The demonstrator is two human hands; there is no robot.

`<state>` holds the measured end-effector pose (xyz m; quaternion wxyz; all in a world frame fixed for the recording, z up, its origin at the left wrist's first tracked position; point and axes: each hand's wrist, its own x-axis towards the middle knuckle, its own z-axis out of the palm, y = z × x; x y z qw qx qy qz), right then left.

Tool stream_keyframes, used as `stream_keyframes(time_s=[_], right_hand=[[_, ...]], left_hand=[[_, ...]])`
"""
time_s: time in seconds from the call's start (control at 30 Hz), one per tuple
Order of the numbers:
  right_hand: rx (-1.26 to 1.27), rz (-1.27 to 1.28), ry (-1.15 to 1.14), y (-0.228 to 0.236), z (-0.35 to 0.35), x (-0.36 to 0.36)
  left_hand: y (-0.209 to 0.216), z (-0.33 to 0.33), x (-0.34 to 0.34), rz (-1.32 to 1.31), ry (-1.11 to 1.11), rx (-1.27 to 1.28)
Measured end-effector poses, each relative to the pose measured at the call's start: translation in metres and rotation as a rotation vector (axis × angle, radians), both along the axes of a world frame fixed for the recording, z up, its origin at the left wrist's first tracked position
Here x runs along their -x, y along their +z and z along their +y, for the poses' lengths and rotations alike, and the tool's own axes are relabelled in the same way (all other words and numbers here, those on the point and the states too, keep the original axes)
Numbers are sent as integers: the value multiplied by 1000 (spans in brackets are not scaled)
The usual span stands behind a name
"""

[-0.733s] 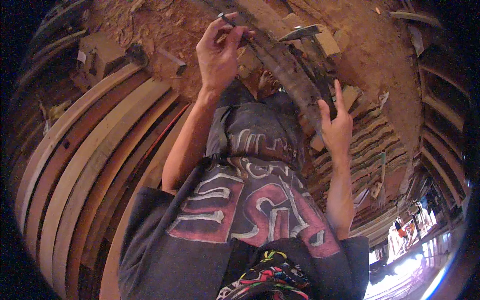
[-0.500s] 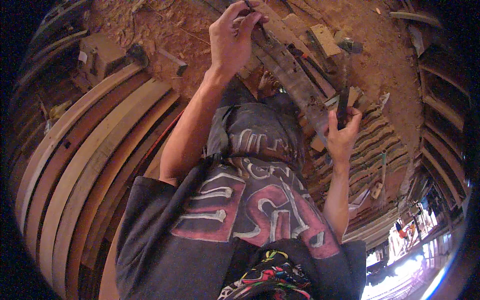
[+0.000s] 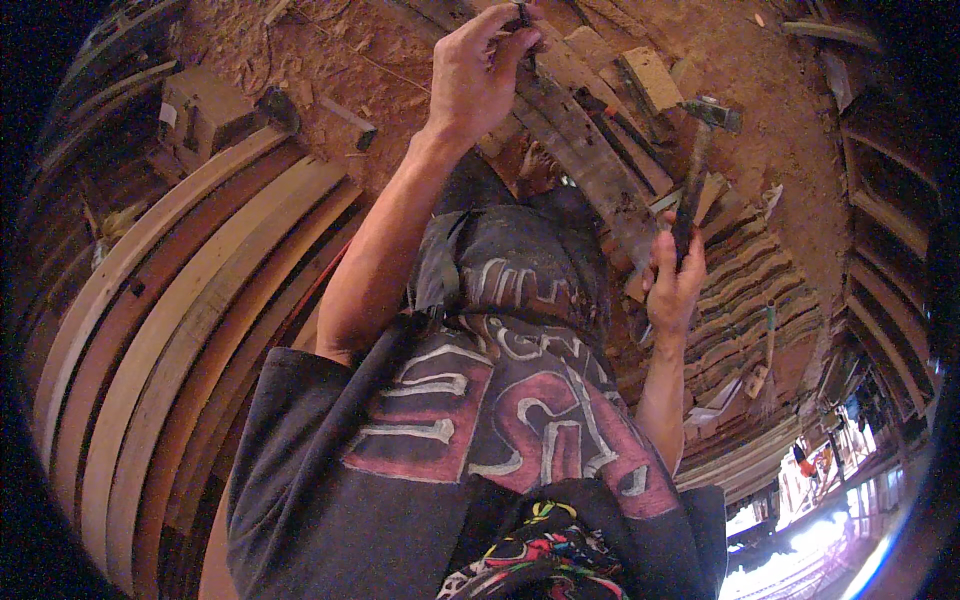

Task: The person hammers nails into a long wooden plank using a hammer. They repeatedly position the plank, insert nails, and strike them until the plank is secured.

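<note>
My right hand (image 3: 674, 288) is closed round the dark handle of a hammer (image 3: 690, 195), whose metal head points away from me at the upper right. Farther off, my left hand (image 3: 478, 78) pinches a slim dark rod-like piece (image 3: 527, 58) between thumb and fingers, above a long wooden plank (image 3: 580, 135). Its kind is too small to tell, and its upper end reaches the picture's edge. The plank slants from the upper middle down toward my right hand. Hammer and plank are apart.
Long curved-looking boards (image 3: 165, 275) lie stacked at my left, near a wooden block (image 3: 207, 115). Right of the plank are a dark-and-orange tool (image 3: 603, 112), a pale wood block (image 3: 650, 80) and a stack of rough wood strips (image 3: 755, 275). Wood chips litter the earth floor.
My right hand has moved slightly left and toward me, its fingers wrapping the hammer handle more closely. The hammer head has turned and shifted right. My left hand has shifted slightly right.
</note>
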<state>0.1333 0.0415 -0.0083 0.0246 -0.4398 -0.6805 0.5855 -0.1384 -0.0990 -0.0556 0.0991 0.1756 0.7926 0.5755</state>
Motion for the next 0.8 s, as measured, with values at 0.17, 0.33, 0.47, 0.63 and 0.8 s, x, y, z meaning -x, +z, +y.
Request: stream_keyframes(time_s=[0.17,0.33,0.47,0.63,0.8], right_hand=[[76,44,26,4,1,-4],[102,50,18,6,-9,-9],[137,-4,-35,10,-16,-14],[170,-39,-79,11,-22,-26],[166,-30,-166,10,-25,-29]], left_hand=[[7,-15,1,341,-96,191],[18,-27,-30,338,-378,526],[19,-28,-44,321,-411,631],[15,-32,-56,368,-427,641],[23,-37,-64,309,-603,450]])
